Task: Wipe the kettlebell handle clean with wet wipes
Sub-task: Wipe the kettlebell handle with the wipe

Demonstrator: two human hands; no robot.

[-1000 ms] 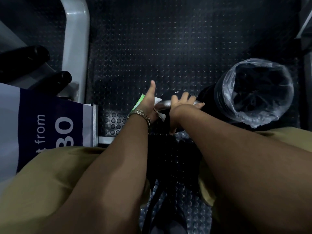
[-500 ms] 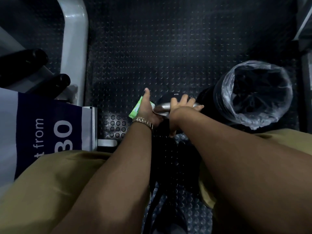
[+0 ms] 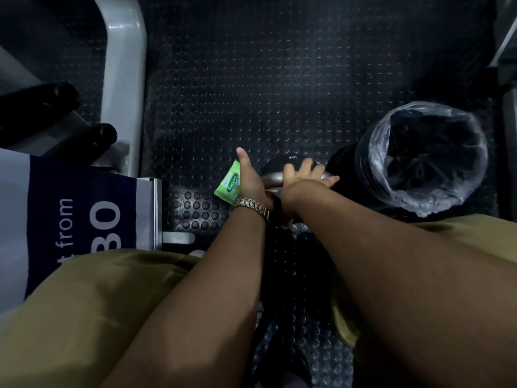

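A black kettlebell (image 3: 291, 161) stands on the studded floor between my knees, and its grey metal handle (image 3: 272, 179) shows between my two hands. My left hand (image 3: 250, 182), with a watch on the wrist, is at the handle's left end with the thumb sticking out. Its fingers are hidden beneath it, and the white wipe it held earlier is out of sight. My right hand (image 3: 306, 175) lies over the handle's right part with its fingers spread. A green wet wipes packet (image 3: 228, 184) lies on the floor just left of my left hand.
A black bin with a clear plastic liner (image 3: 425, 155) stands right of the kettlebell. A grey machine frame (image 3: 123, 79) and black padded rollers (image 3: 92, 137) are at the left, with a blue and white sign (image 3: 84, 217) below them.
My left hand slid down along the handle's left end. The white wipe that showed beside it a second ago is now covered. My right hand stayed on the handle.
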